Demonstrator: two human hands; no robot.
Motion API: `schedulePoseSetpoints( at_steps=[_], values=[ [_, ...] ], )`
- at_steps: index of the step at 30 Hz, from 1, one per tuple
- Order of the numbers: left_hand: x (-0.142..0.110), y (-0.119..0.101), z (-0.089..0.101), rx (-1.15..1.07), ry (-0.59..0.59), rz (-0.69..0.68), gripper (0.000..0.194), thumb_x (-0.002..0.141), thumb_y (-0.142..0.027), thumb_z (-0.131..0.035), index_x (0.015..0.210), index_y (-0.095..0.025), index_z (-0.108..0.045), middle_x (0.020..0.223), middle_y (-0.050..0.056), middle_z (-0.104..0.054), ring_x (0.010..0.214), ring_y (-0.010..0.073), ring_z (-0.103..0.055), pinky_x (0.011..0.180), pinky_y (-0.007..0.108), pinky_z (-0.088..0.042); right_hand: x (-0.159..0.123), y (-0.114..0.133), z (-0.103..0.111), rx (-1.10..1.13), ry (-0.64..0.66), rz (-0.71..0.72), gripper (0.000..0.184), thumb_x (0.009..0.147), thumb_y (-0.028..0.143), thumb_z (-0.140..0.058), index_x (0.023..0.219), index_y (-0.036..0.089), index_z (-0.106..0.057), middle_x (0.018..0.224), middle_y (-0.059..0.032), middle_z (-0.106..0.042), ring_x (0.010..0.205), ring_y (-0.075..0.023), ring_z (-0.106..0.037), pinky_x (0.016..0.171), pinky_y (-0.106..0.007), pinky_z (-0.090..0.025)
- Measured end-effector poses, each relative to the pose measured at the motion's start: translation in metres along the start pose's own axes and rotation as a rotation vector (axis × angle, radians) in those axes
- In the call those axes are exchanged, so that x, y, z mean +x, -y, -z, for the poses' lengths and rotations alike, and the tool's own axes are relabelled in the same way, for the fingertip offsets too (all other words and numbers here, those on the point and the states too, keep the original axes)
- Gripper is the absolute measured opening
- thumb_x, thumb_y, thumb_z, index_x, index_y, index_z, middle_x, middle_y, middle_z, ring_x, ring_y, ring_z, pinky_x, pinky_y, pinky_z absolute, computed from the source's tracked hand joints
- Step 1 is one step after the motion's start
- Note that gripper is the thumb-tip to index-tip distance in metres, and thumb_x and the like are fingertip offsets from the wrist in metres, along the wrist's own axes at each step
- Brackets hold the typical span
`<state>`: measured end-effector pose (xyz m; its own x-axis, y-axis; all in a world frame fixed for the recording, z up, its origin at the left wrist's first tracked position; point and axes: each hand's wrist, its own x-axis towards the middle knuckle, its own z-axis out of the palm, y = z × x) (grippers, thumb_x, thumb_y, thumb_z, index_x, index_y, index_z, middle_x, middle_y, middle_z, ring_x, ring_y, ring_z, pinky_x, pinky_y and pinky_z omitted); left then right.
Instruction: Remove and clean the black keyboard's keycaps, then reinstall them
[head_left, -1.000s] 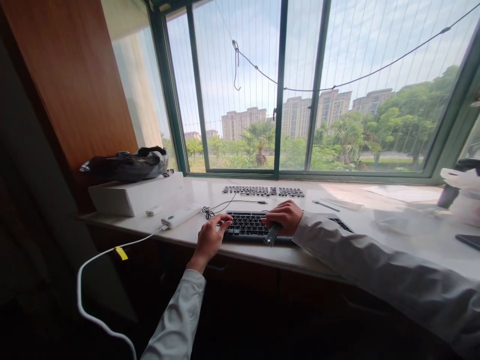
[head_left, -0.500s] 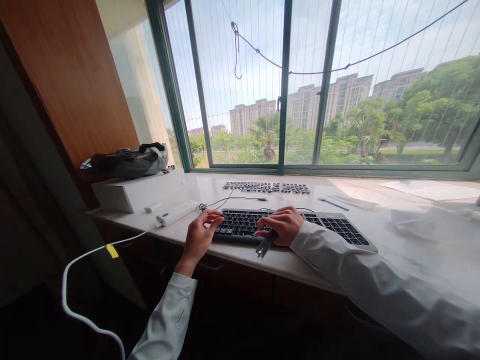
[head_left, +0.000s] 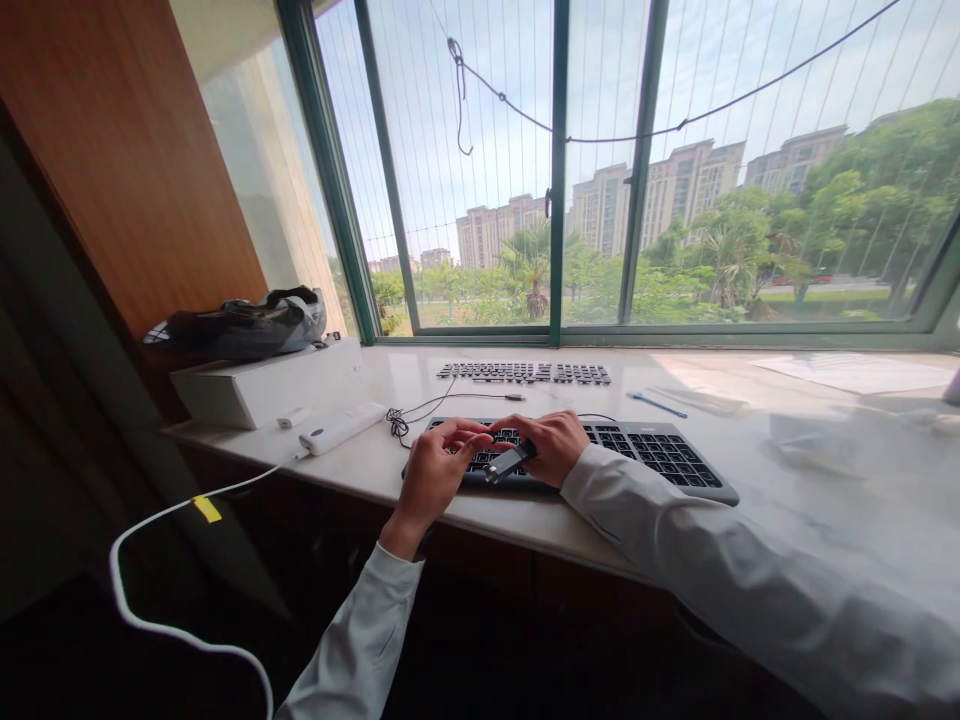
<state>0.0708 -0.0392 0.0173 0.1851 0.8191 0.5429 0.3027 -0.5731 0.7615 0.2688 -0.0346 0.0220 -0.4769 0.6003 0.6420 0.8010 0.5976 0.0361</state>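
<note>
A dark keyboard [head_left: 671, 458] lies along the front of the counter; its keycaps look to be off, with square key positions showing. Over its left half is my right hand [head_left: 553, 447], closed around a short black tool [head_left: 511, 461] that has metal prongs at its lower left end. It looks like a keycap puller. My left hand [head_left: 436, 475] meets the right fingertips above the keys, thumb and forefinger pinched. Whatever small dark piece sits between the fingertips is too small to name. Rows of loose black keycaps [head_left: 495, 373] lie behind the keyboard.
A blue pen-like stick [head_left: 658, 404] lies right of the keycaps. A black cable [head_left: 397, 422] is bunched left of the keyboard, beside a white power strip [head_left: 343, 428]. A white box [head_left: 262, 390] bears a black bag [head_left: 240, 328]. Paper [head_left: 847, 374] lies at right.
My left hand has moved right and up to meet the right hand's fingertips. The black tool in my right hand has swung to point more leftward. The view has shifted slightly.
</note>
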Motion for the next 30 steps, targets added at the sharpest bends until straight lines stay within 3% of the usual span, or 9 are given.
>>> schedulePoseSetpoints(
  at_steps=[11, 16, 20, 25, 30],
  values=[
    [-0.002, -0.004, 0.009, 0.115, 0.056, -0.005, 0.035, 0.078, -0.049, -0.064, 0.098, -0.021, -0.073, 0.091, 0.004, -0.073, 0.058, 0.0132, -0.058, 0.055, 0.024, -0.049, 0.001, 0.001, -0.001, 0.026, -0.046, -0.024, 0.028, 0.084, 0.040, -0.056, 0.106, 0.028, -0.069, 0.071, 0.0002, -0.072, 0.066, -0.0150, -0.065, 0.060, -0.025, -0.032],
    [0.000, -0.011, 0.009, 0.301, 0.037, -0.139, 0.031, 0.083, -0.045, -0.061, 0.104, -0.026, -0.071, 0.096, 0.002, -0.073, 0.055, 0.0106, -0.055, 0.059, 0.024, -0.047, 0.000, -0.001, 0.000, 0.005, -0.023, -0.057, 0.033, 0.077, 0.034, -0.059, 0.109, 0.030, -0.066, 0.072, 0.0015, -0.072, 0.064, -0.0157, -0.064, 0.057, -0.025, -0.030],
    [0.007, -0.017, 0.012, 0.392, 0.110, -0.223, 0.029, 0.085, -0.043, -0.058, 0.105, -0.026, -0.072, 0.095, 0.001, -0.072, 0.058, 0.0112, -0.055, 0.063, 0.024, -0.047, 0.001, -0.002, -0.001, -0.016, 0.009, -0.108, 0.035, 0.075, 0.033, -0.059, 0.109, 0.031, -0.065, 0.072, 0.0014, -0.072, 0.064, -0.0165, -0.064, 0.056, -0.026, -0.028],
    [0.033, -0.021, 0.030, 0.559, 0.221, -0.210, 0.023, 0.078, -0.039, -0.066, 0.095, -0.026, -0.075, 0.076, -0.001, -0.072, 0.057, 0.0128, -0.057, 0.061, 0.024, -0.046, 0.004, 0.002, 0.001, -0.046, 0.091, -0.157, 0.029, 0.079, 0.032, -0.057, 0.108, 0.034, -0.063, 0.080, 0.0022, -0.074, 0.069, -0.0185, -0.067, 0.057, -0.027, -0.030],
    [0.094, -0.010, 0.057, 0.701, 0.128, -0.136, 0.025, 0.078, -0.039, -0.063, 0.093, -0.024, -0.074, 0.084, 0.000, -0.073, 0.057, 0.0136, -0.062, 0.066, 0.026, -0.048, 0.007, 0.005, -0.001, -0.002, 0.181, -0.127, 0.018, 0.086, 0.034, -0.051, 0.098, 0.028, -0.064, 0.090, -0.0003, -0.073, 0.077, -0.0186, -0.067, 0.059, -0.027, -0.034]
  ],
)
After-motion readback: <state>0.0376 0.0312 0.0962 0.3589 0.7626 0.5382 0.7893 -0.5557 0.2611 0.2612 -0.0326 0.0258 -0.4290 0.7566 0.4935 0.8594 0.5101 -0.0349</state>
